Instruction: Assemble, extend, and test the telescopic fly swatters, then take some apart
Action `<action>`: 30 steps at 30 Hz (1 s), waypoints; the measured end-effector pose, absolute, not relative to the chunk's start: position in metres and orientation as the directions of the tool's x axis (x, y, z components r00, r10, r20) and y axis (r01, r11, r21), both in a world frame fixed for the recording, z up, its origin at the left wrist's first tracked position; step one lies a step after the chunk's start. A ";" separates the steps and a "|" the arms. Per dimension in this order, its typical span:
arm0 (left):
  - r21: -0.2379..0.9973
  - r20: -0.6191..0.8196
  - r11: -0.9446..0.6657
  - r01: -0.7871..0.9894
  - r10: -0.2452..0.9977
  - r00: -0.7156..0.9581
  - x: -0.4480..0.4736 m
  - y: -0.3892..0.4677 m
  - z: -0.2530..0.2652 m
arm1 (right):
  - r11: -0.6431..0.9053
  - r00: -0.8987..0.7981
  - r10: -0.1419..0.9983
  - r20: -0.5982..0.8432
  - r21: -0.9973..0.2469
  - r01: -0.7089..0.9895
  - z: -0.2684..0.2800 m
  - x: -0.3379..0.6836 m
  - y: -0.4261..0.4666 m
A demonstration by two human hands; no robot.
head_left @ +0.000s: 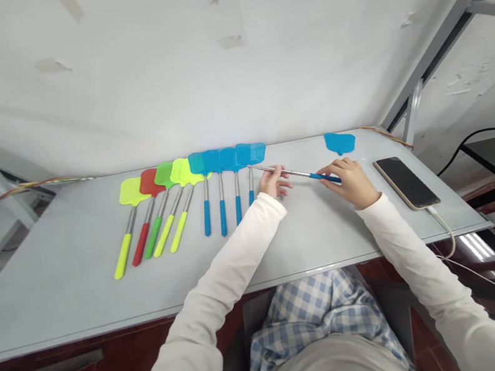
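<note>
My right hand (353,180) is closed around the blue grip of a telescopic fly swatter handle (297,172), whose thin metal rod points left. My left hand (274,182) pinches the rod partway along between thumb and index finger, the other fingers loosely curled. The rod's far tip reaches the row of blue heads; I see no head clearly fixed to it. A loose blue swatter head (340,143) lies flat at the back, beyond my right hand. Left of my hands are several blue fly swatters (223,215), one partly hidden by my left arm.
Farther left lie a red swatter (141,243), a green swatter (153,236) and several yellow swatters (123,255). A phone (407,182) with a white cable (444,228) rests on the right of the grey table (82,308). A white wall (166,98) stands behind.
</note>
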State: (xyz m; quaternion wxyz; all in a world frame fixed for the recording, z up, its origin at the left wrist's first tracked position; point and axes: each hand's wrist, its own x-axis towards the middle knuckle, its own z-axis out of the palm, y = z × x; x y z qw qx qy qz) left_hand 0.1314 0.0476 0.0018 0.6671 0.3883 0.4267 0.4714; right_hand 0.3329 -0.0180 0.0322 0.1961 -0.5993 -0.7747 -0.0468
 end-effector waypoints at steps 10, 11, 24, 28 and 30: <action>0.988 -0.039 0.101 -0.114 0.890 0.454 0.133 0.040 0.001 | 0.358 -0.291 0.852 0.436 -0.079 0.930 0.034 0.322 0.001; 0.990 -0.027 0.087 -0.115 0.894 0.448 0.133 0.039 0.002 | 0.368 -0.300 0.838 0.456 -0.066 0.928 0.034 0.321 0.004; 0.968 -0.114 0.166 -0.188 0.959 0.259 0.134 0.044 0.003 | 0.397 -0.166 0.773 0.613 -0.263 0.879 0.043 0.322 0.060; 0.963 -0.128 0.180 -0.201 0.960 0.249 0.134 0.043 0.004 | -0.069 0.193 0.854 0.484 -0.262 0.963 0.007 0.349 0.084; 0.964 -0.134 0.181 -0.193 0.963 0.234 0.137 0.044 0.002 | -0.281 0.347 0.870 0.351 -0.224 0.933 -0.009 0.358 0.087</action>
